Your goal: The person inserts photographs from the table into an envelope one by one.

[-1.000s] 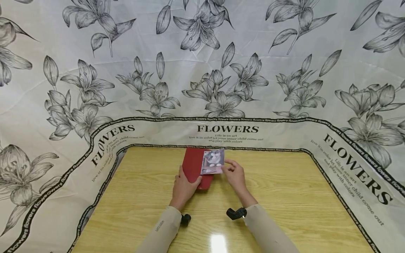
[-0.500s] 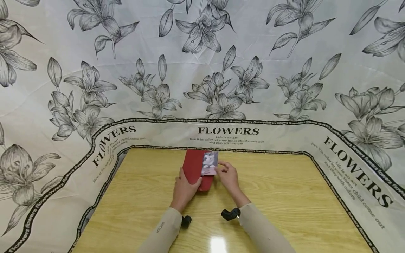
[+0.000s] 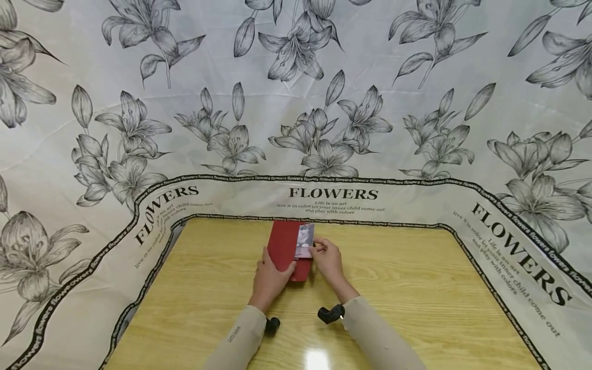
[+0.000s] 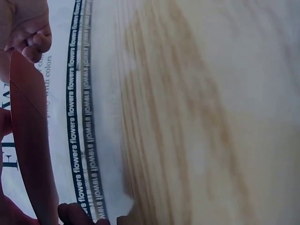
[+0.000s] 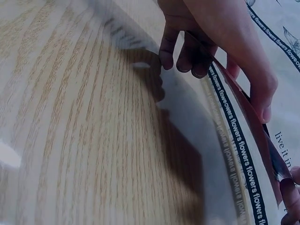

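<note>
My left hand (image 3: 270, 277) grips a flat red paper envelope (image 3: 282, 244) by its lower left part, thumb across its front. A printed photo card (image 3: 303, 239) with a pale animal-like figure overlaps the envelope's right side, its left part hidden behind the red front. At the card's right edge, my right hand (image 3: 329, 262) pinches it between thumb and fingers. Seen edge-on in the left wrist view, the red envelope (image 4: 33, 140) has a crease near its upper end. In the right wrist view, the dark card (image 5: 277, 157) lies along the red sheet, held above the table.
A yellow wood-grain table (image 3: 407, 288) lies beneath both hands. Behind and around it hangs a white cloth (image 3: 333, 200) printed with flowers and lettering. Black wrist cameras (image 3: 330, 314) sit on both wrists, by beige sleeves.
My right hand has moved left with the photo card, and less of the card shows beside the red front. My left hand holds the envelope nearly still.
</note>
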Tool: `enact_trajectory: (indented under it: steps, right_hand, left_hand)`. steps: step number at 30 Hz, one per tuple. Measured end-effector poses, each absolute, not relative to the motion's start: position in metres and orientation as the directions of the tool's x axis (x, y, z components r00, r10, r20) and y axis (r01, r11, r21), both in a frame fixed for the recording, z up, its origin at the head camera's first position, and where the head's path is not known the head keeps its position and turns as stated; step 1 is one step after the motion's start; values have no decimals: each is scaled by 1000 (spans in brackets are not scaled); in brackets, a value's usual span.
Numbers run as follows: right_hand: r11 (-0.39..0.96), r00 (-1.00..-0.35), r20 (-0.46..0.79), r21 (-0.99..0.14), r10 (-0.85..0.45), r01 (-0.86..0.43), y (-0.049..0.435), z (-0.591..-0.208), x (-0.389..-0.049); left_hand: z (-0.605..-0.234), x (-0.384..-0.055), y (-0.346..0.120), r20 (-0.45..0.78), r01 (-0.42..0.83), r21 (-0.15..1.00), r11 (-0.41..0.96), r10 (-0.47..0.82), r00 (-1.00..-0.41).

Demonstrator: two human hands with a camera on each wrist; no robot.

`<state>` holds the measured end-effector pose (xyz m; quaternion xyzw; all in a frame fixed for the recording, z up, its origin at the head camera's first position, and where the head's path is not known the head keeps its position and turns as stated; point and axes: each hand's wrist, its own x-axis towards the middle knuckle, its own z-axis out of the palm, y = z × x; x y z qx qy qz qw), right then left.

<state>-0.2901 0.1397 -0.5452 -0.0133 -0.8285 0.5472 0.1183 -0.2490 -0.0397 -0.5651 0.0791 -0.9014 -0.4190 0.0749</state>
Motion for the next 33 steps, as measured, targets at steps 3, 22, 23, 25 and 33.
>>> enact_trajectory:
  steps: [3,22,23,25,33]
  right_hand:
    - [423,-969,195,-899,151,-114,137,-547,-291]
    - [608,-955,215,-793,204,-49,115,-547,-291]
    - [614,-953,225,-787,201,-56,114,-547,-291]
    - [625,-951,237,-778,196,-65,113,-547,-290]
    - [645,-949,248,-762,195,-66,111,-551,-290]
  left_hand:
    - [-565,-249,-40,68,-81,774,628,-209,-975]
    - [-570,-249,-34,76,-86,750,656,-215,-974]
    - [-570,-249,-33,81,-84,747,659,-215,-973]
    - [-571,-250,-32,87,-80,742,666,-214,-973]
    - [-566,-247,-29,89,-81,736,672,-214,-973]
